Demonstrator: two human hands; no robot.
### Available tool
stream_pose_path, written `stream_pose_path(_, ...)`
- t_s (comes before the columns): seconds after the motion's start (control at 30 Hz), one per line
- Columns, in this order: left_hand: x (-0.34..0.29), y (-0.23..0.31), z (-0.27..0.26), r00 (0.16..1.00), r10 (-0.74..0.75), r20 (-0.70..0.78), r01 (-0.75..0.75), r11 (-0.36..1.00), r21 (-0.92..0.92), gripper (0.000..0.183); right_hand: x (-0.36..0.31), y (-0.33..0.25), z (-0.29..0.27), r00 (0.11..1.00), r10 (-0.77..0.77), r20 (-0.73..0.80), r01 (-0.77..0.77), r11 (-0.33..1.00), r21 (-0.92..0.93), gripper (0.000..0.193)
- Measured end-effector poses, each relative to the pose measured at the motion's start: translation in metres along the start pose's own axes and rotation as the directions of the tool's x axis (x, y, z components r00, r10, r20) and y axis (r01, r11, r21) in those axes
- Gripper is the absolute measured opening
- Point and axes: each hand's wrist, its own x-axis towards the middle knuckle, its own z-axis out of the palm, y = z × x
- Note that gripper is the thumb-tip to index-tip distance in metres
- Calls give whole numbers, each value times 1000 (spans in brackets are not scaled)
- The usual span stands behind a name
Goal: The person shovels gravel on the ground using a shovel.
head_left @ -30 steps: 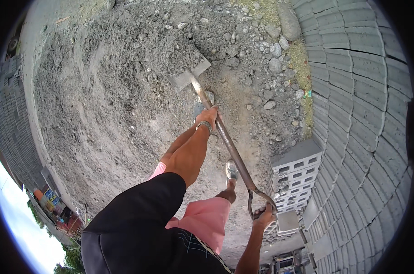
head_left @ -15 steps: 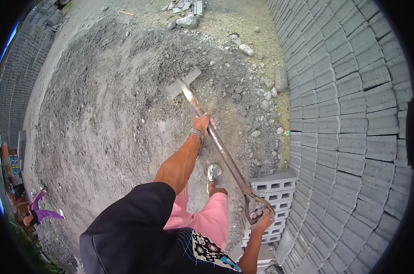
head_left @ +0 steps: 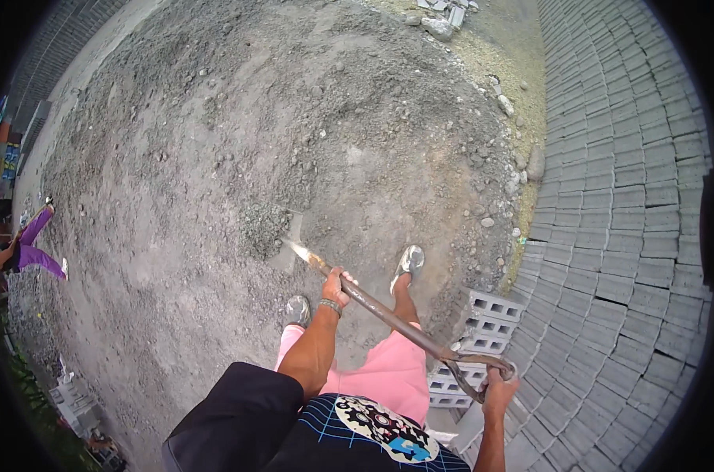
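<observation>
A long-shafted shovel (head_left: 392, 317) slants across in front of me, its blade at the upper left and its D-shaped handle at the lower right. My left hand (head_left: 336, 286) is wrapped round the shaft low down, near the blade. At the other end my right hand (head_left: 499, 389) grips the handle. Grey gravelly sand (head_left: 264, 230) is heaped on the blade and hides most of it; only a strip of bare metal shows on the right side. Whether the blade touches the ground I cannot tell.
Stacked grey concrete blocks (head_left: 625, 197) form a wall on my right. Hollow blocks (head_left: 491, 322) stand beside my right arm. Loose grey sand (head_left: 176, 157) spreads ahead and left, with stones (head_left: 505, 105) along its right edge. Far left, a person in purple trousers (head_left: 38, 244) stands with legs apart.
The loaded shovel has swung left and closer to me, with both hands still on it. My view has turned left, and both my feet now show.
</observation>
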Motion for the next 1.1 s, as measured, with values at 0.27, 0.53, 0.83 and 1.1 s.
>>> stream_pose_path(0.27, -264, 306, -481, 638, 582, -504, -736, 654, -177, 20, -279, 2, 261, -75, -359, 930, 587, 738, 332, 27)
stream_pose_path(0.53, -467, 392, -543, 93, 834, -543, -987, 150, 61, 24, -388, -13, 332, -329, -422, 845, 306, 798, 518, 23)
stream_pose_path(0.83, -141, 277, -273, 833, 532, -149, -531, 846, 52, 14, -193, -9, 193, 371, -29, 928, -42, 998, 48, 37)
stream_pose_path(1.1, -19, -68, 53, 997, -48, 59, -4, 740, 672, 8, -95, 62, 53, 909, 268, 318, -402, 766, 502, 16)
